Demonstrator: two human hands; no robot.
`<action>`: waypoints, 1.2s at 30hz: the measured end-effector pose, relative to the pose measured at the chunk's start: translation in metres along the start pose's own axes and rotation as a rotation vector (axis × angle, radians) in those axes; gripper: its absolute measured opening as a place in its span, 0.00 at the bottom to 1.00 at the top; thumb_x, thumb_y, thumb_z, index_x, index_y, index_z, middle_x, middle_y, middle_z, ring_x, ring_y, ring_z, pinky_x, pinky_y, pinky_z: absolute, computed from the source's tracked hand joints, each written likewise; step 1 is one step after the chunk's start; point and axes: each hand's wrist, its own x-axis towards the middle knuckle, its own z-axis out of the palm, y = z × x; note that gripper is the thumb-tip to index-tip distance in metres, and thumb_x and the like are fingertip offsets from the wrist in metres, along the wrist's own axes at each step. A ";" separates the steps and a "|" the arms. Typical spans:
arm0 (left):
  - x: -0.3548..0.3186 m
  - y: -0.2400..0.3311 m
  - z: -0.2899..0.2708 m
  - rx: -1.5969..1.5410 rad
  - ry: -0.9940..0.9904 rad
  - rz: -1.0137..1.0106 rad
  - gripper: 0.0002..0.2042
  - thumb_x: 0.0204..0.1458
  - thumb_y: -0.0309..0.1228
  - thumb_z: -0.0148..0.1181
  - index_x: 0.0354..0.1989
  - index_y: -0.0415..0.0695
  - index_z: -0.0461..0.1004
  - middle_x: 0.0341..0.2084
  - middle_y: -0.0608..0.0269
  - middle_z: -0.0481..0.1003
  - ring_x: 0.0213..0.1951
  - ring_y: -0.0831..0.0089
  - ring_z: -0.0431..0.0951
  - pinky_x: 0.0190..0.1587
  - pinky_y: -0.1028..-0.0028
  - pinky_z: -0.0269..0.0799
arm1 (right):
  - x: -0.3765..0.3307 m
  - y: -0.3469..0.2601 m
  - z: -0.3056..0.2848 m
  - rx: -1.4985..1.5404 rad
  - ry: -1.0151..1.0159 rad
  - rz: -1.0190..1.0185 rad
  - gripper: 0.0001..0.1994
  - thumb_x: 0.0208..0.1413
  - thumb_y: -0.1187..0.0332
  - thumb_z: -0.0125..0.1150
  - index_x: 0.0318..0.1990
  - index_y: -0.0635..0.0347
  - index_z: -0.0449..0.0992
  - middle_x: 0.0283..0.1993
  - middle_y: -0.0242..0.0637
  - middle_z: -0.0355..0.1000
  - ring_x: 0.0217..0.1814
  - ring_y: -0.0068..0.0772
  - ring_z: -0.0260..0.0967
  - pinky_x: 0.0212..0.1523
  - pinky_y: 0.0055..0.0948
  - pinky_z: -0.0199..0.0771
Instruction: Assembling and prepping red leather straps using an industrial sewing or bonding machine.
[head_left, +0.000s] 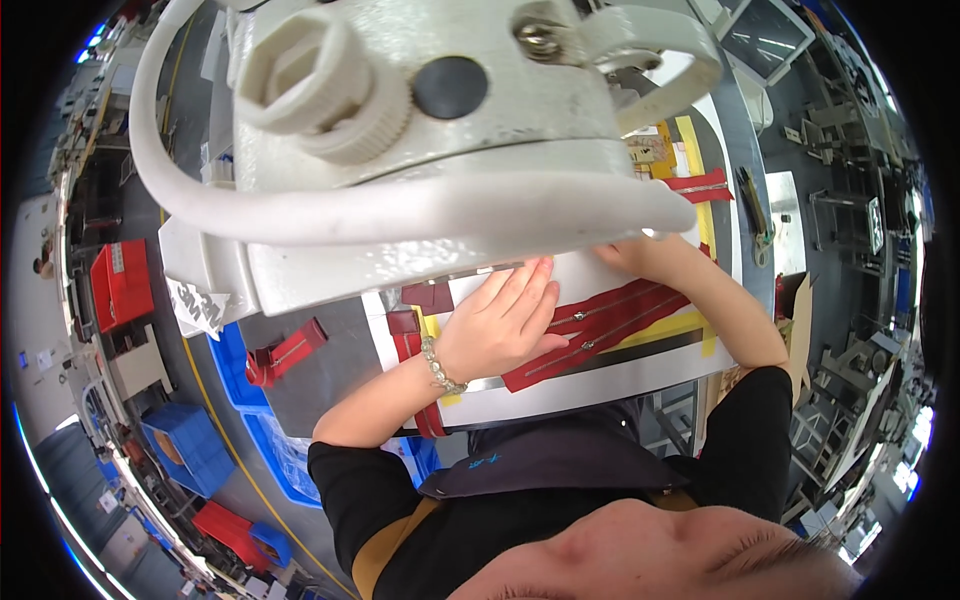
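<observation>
My left hand [503,322], with a beaded bracelet at its wrist, lies flat with the fingers stretched out, beside two red zipper strips [628,309] with metal sliders. Its fingertips reach the lower edge of the white sewing machine head [440,265]. My right hand [645,256] is at the right end of the machine's white curved guard, near the far ends of these strips. The machine hides part of its fingers, and whatever they touch cannot be seen. The needle area is also hidden. Under the strips lies a white board [590,376] with yellow tape.
Another red zipper piece [285,352] lies on the grey table at the left. A red zipper strip [700,186] lies at the far right, near a dark slender tool [752,200]. Blue bins [262,440] stand below the table's left side. A red bin [123,284] is farther left.
</observation>
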 end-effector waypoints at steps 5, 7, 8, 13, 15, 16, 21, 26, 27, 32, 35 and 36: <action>-0.009 0.002 0.006 -0.133 -0.063 -0.104 0.27 0.42 0.50 0.64 0.43 0.38 0.74 0.48 0.47 0.72 0.53 0.57 0.72 0.56 0.64 0.65 | 0.000 0.005 0.002 -0.140 -0.046 -0.152 0.12 0.53 0.66 0.60 0.46 0.46 0.76 0.54 0.29 0.71 0.58 0.38 0.63 0.63 0.39 0.56; -0.010 0.002 0.006 -0.149 -0.066 -0.111 0.28 0.42 0.49 0.65 0.43 0.38 0.74 0.48 0.47 0.72 0.52 0.56 0.72 0.56 0.64 0.65 | 0.001 0.002 -0.002 0.006 -0.044 -0.122 0.13 0.53 0.67 0.60 0.47 0.49 0.75 0.56 0.29 0.70 0.59 0.34 0.66 0.64 0.39 0.55; -0.010 0.002 0.006 -0.169 -0.071 -0.112 0.28 0.41 0.49 0.65 0.43 0.37 0.74 0.48 0.47 0.72 0.52 0.56 0.72 0.55 0.64 0.65 | 0.003 0.005 0.001 0.006 -0.088 -0.100 0.15 0.51 0.69 0.59 0.49 0.52 0.73 0.57 0.30 0.70 0.60 0.28 0.66 0.64 0.39 0.56; -0.013 0.005 0.009 -0.151 -0.054 -0.100 0.28 0.41 0.48 0.66 0.45 0.37 0.74 0.49 0.48 0.71 0.53 0.56 0.71 0.58 0.62 0.63 | 0.003 0.014 0.003 -0.112 -0.131 -0.244 0.18 0.48 0.72 0.58 0.49 0.54 0.73 0.56 0.31 0.71 0.61 0.31 0.65 0.63 0.39 0.59; -0.016 0.005 0.012 -0.150 -0.045 -0.095 0.29 0.43 0.48 0.66 0.46 0.37 0.73 0.52 0.47 0.70 0.56 0.56 0.69 0.60 0.61 0.61 | 0.004 0.015 0.004 -0.127 -0.156 -0.254 0.18 0.47 0.72 0.58 0.49 0.55 0.74 0.56 0.31 0.71 0.61 0.31 0.65 0.63 0.38 0.60; -0.016 0.005 0.014 -0.147 -0.037 -0.094 0.28 0.43 0.48 0.65 0.47 0.37 0.73 0.52 0.48 0.70 0.56 0.56 0.69 0.60 0.61 0.61 | 0.004 0.015 0.004 -0.120 -0.149 -0.261 0.18 0.46 0.71 0.58 0.48 0.55 0.74 0.55 0.32 0.71 0.61 0.32 0.65 0.63 0.38 0.62; -0.019 0.002 0.019 -0.130 -0.025 -0.103 0.27 0.46 0.49 0.63 0.49 0.40 0.73 0.51 0.51 0.71 0.55 0.57 0.70 0.59 0.62 0.63 | 0.003 0.019 0.008 -0.066 -0.083 -0.273 0.18 0.46 0.67 0.59 0.48 0.57 0.74 0.55 0.34 0.71 0.61 0.32 0.66 0.62 0.37 0.65; -0.013 0.002 0.004 -0.151 -0.050 -0.144 0.27 0.47 0.49 0.62 0.50 0.41 0.73 0.52 0.51 0.70 0.56 0.57 0.69 0.60 0.62 0.62 | 0.008 0.014 0.001 -0.105 -0.125 -0.289 0.20 0.44 0.65 0.59 0.48 0.56 0.75 0.55 0.35 0.72 0.60 0.32 0.67 0.62 0.37 0.65; -0.014 0.004 0.001 -0.158 -0.076 -0.174 0.27 0.47 0.49 0.63 0.50 0.40 0.73 0.53 0.51 0.69 0.57 0.57 0.68 0.60 0.61 0.61 | 0.009 0.017 0.007 -0.090 -0.125 -0.298 0.20 0.44 0.65 0.59 0.48 0.56 0.75 0.55 0.35 0.72 0.60 0.32 0.67 0.62 0.37 0.65; -0.007 0.007 -0.007 -0.234 -0.159 -0.252 0.28 0.46 0.47 0.64 0.50 0.38 0.72 0.56 0.49 0.67 0.60 0.56 0.65 0.63 0.59 0.57 | 0.004 0.022 0.012 -0.051 -0.109 -0.274 0.20 0.44 0.65 0.59 0.49 0.55 0.75 0.55 0.34 0.72 0.60 0.31 0.67 0.62 0.36 0.64; -0.001 0.010 -0.008 -0.305 -0.182 -0.268 0.29 0.46 0.45 0.65 0.51 0.36 0.71 0.58 0.48 0.65 0.62 0.56 0.63 0.64 0.58 0.55 | -0.002 0.021 0.000 -0.078 -0.120 -0.214 0.21 0.44 0.65 0.60 0.49 0.55 0.75 0.55 0.34 0.72 0.60 0.30 0.67 0.62 0.36 0.65; -0.003 0.011 -0.012 -0.297 -0.188 -0.275 0.29 0.46 0.45 0.65 0.51 0.36 0.71 0.58 0.48 0.65 0.62 0.56 0.63 0.64 0.58 0.55 | 0.000 0.020 0.001 -0.070 -0.117 -0.222 0.21 0.44 0.65 0.60 0.49 0.55 0.75 0.55 0.34 0.72 0.60 0.30 0.67 0.62 0.36 0.65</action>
